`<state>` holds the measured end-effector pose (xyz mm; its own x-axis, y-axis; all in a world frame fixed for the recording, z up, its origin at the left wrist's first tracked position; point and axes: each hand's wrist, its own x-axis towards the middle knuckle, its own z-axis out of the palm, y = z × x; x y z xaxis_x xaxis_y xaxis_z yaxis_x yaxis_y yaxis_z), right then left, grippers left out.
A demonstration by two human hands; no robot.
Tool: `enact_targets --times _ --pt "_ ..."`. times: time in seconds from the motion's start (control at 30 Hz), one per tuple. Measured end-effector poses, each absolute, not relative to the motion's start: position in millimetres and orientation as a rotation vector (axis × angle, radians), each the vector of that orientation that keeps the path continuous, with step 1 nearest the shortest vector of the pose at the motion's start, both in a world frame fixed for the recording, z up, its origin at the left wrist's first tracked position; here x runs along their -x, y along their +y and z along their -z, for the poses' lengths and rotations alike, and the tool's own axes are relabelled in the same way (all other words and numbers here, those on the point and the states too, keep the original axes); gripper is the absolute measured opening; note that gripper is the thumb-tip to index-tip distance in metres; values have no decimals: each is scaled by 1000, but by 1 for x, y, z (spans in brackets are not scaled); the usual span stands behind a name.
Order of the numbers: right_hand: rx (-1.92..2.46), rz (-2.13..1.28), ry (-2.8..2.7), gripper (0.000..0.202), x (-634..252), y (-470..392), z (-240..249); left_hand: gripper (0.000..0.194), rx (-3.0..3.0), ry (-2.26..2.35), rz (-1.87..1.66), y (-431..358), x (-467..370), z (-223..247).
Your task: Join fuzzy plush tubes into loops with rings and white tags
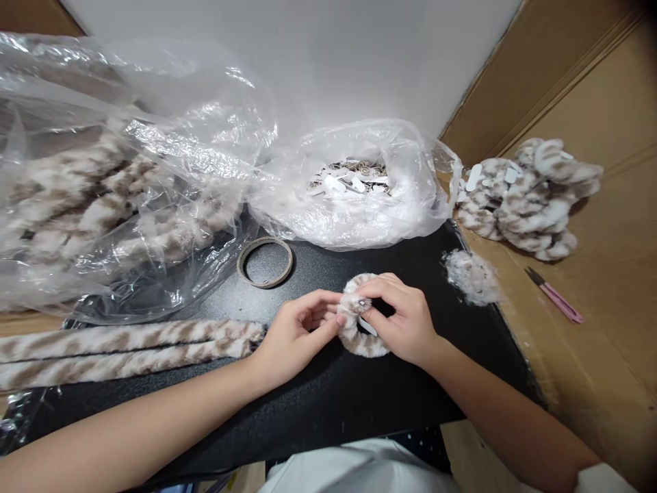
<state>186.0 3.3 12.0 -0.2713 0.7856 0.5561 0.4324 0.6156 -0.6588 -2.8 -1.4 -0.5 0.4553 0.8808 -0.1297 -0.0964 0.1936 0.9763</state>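
The left hand [300, 329] and right hand [403, 318] are meeting over the black table [328, 390], both pinching a furry ring [359, 322] held between their fingertips. Left of the left hand, two furry strips [128, 349] are lying. Just beyond it, a flat band ring [265, 262] is resting.

Brown-and-white fuzzy ring [362, 340], black table [328, 397]
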Motion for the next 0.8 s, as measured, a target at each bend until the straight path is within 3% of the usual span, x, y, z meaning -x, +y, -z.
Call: enact_targets --times 0.5,0.8 --pt "823 -458 -2060 11 -187 4 -17 26 -1039 890 -843 0 3 -1" --pt "805 -643 -2074 10 -189 7 -20 34 -917 800 -886 5 2 1"
